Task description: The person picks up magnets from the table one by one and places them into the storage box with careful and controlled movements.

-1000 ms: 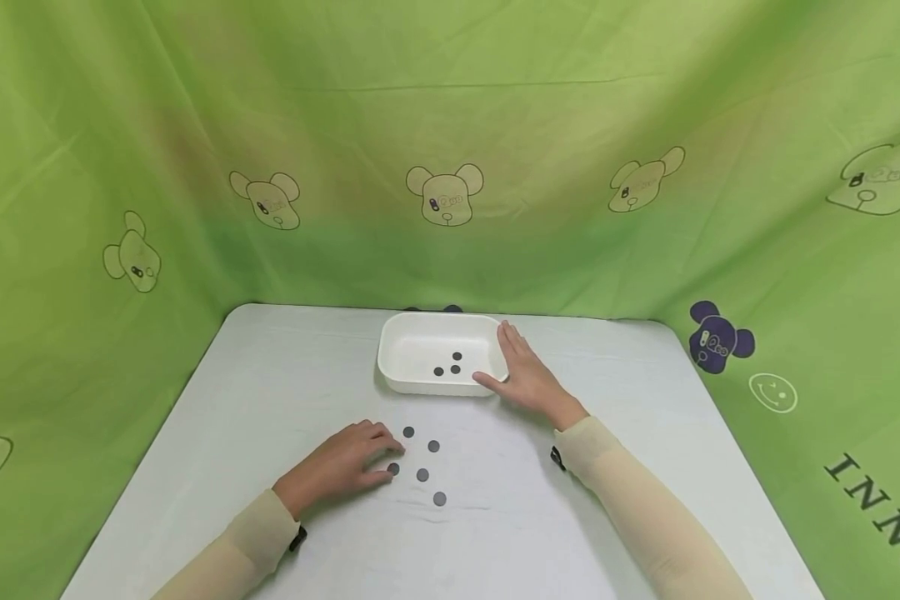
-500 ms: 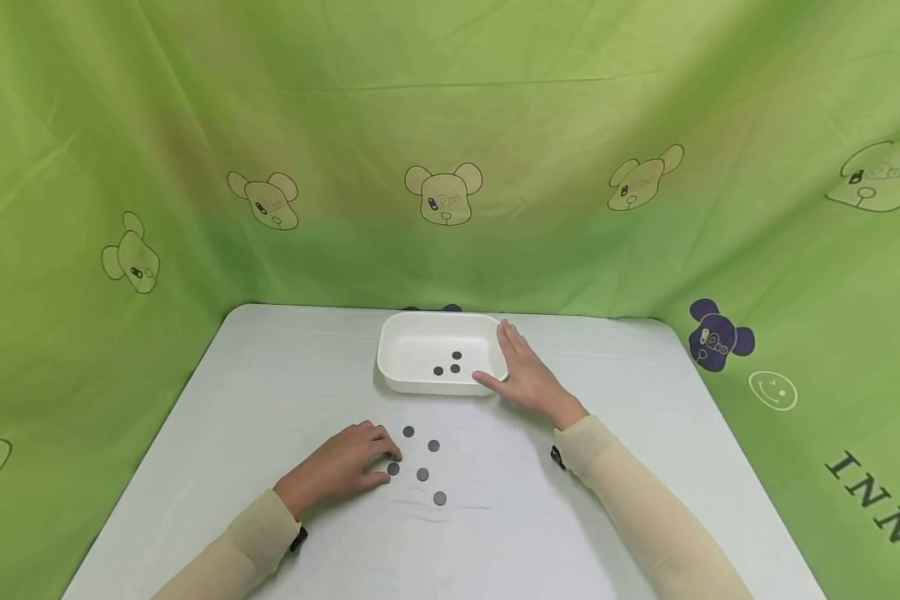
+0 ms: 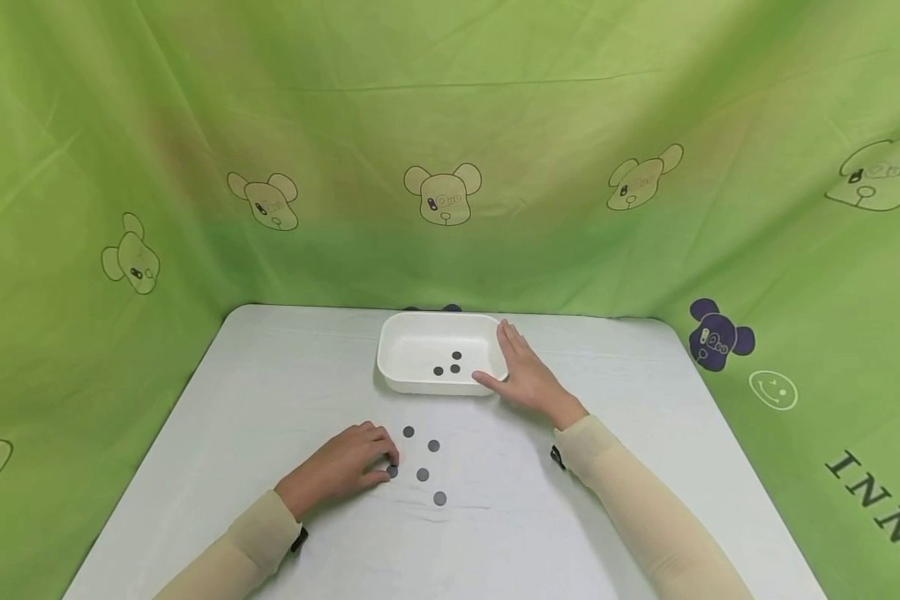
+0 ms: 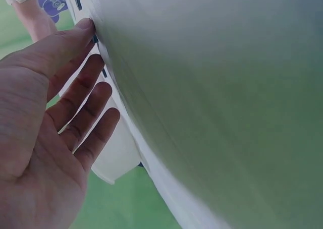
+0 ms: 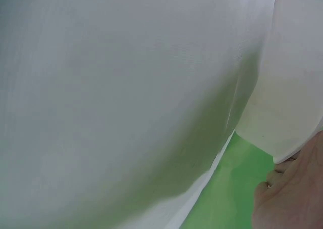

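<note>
On the white table, the left hand (image 3: 339,467) has its thumb and index fingertip against a small dark grey disc (image 3: 393,472), pinching it at its edges; the other fingers are loosely bent. In the left wrist view this disc (image 4: 95,39) shows as a dark sliver by the thumb tip. The right hand (image 3: 527,377) rests on the right end of a white oblong tray (image 3: 390,385), fingers straight along the end rim, thumb stretched over the front rim. The right wrist view shows the tray wall (image 5: 287,88) and part of that hand, its fingertips hidden.
Several more dark discs, such as the nearest one (image 3: 439,498), lie flat right of the left hand. Inside the tray are 3 dark discs (image 3: 455,368). A green curtain (image 3: 450,258) with bear prints surrounds the table (image 3: 270,367) behind and at both sides.
The left index finger has drawn in toward the thumb and now meets the disc, which has shifted very slightly toward the person. The right hand and tray have stayed put.
</note>
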Action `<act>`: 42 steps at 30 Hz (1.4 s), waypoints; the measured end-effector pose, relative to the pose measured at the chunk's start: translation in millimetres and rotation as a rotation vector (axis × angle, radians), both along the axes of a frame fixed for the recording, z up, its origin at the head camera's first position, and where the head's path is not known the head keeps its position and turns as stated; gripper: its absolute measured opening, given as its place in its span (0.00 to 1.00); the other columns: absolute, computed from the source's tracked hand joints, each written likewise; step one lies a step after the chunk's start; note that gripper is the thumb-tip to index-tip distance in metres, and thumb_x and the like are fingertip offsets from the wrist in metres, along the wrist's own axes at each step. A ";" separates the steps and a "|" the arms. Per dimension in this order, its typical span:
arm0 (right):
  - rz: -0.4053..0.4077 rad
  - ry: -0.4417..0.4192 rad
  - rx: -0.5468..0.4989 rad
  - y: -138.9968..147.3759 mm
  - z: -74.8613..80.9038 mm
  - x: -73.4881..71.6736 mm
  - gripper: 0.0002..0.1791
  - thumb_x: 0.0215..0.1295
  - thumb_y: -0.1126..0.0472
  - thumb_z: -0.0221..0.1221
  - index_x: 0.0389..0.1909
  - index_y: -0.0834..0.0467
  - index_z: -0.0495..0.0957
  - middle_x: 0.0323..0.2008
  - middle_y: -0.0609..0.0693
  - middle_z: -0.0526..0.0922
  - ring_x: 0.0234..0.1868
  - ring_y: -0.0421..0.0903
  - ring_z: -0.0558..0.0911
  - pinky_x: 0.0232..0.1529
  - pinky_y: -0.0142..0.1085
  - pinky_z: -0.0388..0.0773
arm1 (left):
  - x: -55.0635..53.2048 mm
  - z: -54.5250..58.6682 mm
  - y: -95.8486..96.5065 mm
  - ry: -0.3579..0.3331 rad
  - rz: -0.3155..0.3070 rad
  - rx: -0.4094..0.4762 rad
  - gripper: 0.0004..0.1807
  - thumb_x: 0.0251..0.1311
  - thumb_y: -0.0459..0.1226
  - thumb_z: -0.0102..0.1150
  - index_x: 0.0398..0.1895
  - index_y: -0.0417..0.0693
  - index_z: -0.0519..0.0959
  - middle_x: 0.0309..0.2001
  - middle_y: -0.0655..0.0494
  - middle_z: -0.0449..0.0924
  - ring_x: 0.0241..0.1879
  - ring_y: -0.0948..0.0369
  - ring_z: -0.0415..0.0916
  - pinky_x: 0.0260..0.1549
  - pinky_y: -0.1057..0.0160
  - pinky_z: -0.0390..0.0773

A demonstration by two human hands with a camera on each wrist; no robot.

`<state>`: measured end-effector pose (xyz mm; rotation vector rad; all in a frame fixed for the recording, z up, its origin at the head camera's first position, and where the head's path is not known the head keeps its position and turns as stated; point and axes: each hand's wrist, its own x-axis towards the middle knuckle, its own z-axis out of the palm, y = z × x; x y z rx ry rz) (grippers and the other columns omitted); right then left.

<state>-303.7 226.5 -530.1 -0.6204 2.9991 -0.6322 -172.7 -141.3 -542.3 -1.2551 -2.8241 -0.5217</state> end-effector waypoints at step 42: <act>0.006 0.006 -0.020 -0.5 4.0 3.9 0.64 0.73 0.26 0.55 0.86 0.66 0.36 0.87 0.61 0.36 0.87 0.62 0.42 0.85 0.54 0.43 | -49.4 45.8 33.6 -0.139 0.246 0.228 0.08 0.71 0.39 0.72 0.41 0.60 0.80 0.38 0.70 0.82 0.41 0.64 0.80 0.43 0.61 0.81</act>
